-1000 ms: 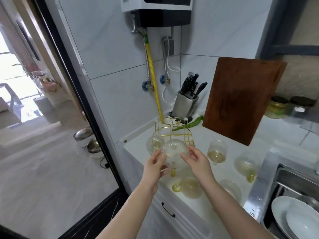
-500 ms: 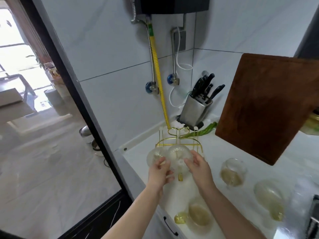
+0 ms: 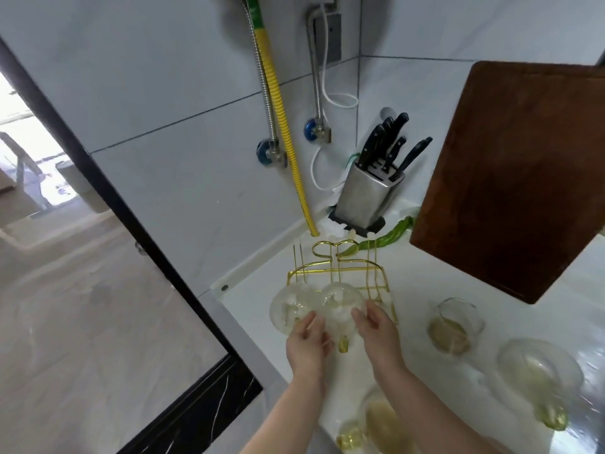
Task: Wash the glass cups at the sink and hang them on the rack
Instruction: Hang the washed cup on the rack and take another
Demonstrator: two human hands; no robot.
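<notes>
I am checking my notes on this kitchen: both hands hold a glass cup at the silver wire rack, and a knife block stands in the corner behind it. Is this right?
One detail is wrong: the rack is gold wire, not silver, as the head view shows. The rest holds: the left hand and right hand hold a glass cup at it, and the knife block stands in the corner behind.

Cutting board [image 3: 510, 178]: right side runs off the frame edge; its lower left corner hides one end of the green pepper [image 3: 383, 239].

Glass cup [image 3: 384, 421] at the bottom: cut by the lower edge and partly behind the right forearm, blurred.

Cup by the right edge [image 3: 540, 375]: smeared, rim and base hard to separate.

Gold wire rack [image 3: 343, 270]: front section hidden behind two inverted glasses.

Right hand [image 3: 379, 329] and left hand [image 3: 307, 342] at the nearer glass [image 3: 342, 306]: fingertips lost against clear glass; grip or mere touch, cannot tell.

Water heater at the top: cut off, only hoses show.
</notes>
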